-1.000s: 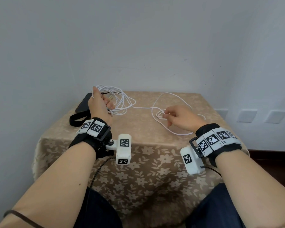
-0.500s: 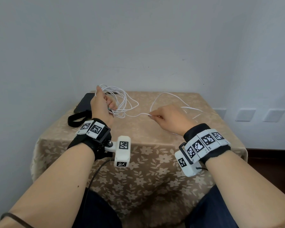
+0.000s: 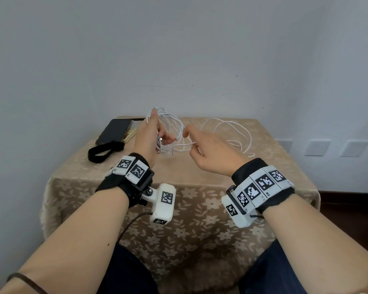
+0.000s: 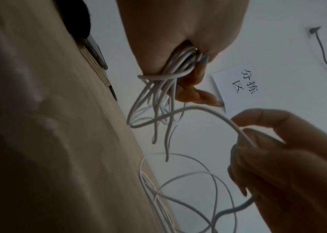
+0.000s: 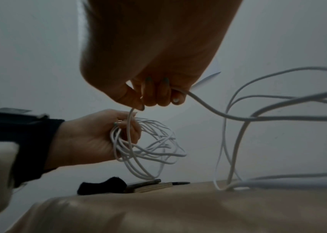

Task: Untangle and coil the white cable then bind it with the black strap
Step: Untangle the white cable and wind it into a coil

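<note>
The left hand (image 3: 146, 134) grips a bunch of cable (image 3: 174, 132) loops; the right hand (image 3: 208, 151) pinches one strand. A wall note (image 4: 240, 88) reads "分拣区".

left hand (image 3: 146, 135) grips coiled white cable (image 3: 174, 132); right hand (image 3: 208, 149) pinches a strand above the table (image 3: 200, 177).

A small table (image 3: 200, 183) under a beige flowered cloth stands in a corner of plain pale walls (image 3: 179, 49); dark floor (image 3: 348, 200) at right.
</note>
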